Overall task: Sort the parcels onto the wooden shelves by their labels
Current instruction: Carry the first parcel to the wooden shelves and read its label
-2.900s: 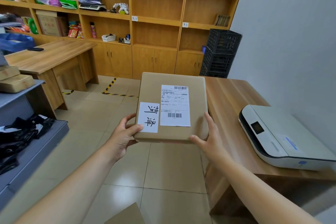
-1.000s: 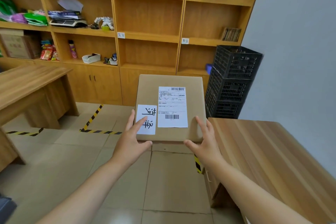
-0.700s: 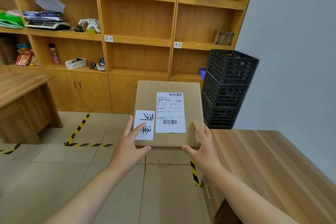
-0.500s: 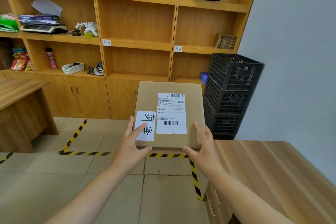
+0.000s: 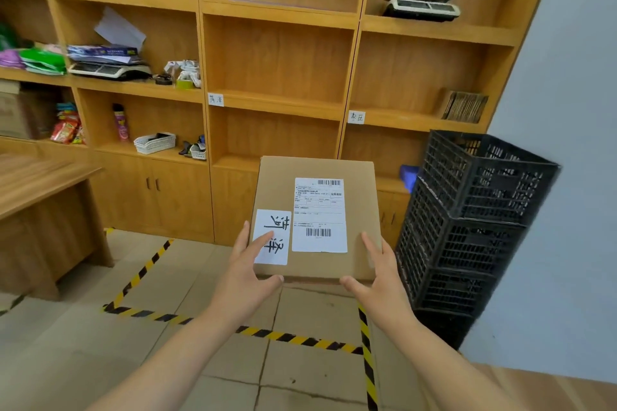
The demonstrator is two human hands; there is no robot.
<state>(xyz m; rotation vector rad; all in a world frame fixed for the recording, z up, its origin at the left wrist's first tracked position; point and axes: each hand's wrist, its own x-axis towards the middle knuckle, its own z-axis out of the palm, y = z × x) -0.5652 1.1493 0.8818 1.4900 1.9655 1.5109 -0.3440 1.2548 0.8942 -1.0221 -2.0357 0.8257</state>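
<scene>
A flat brown cardboard parcel [image 5: 277, 183] is held level in front of me at chest height. It carries a white shipping label [image 5: 319, 214] and a smaller white handwritten tag [image 5: 272, 237]. My left hand [image 5: 247, 274] grips its near left corner, fingers lying over the tag, thumb at the near edge. The near right corner is gripped the same way by my right hand [image 5: 380, 280]. Straight ahead stand the wooden shelves [image 5: 277, 103]. Two handwritten shelf tags are stuck on shelf edges: the left tag [image 5: 215, 99] and the right tag [image 5: 356, 117].
Stacked black plastic crates [image 5: 467, 217] stand on the right against the wall. A wooden desk [image 5: 33, 183] is at the left, another desk corner [image 5: 551, 390] at the lower right. Yellow-black tape [image 5: 267, 334] marks the tiled floor. The left shelf bays hold clutter.
I have walked away from the desk towards the shelves with the parcel. Both hands shifted from thumbs on top to fingers lying on the parcel's top. The printer left the view.
</scene>
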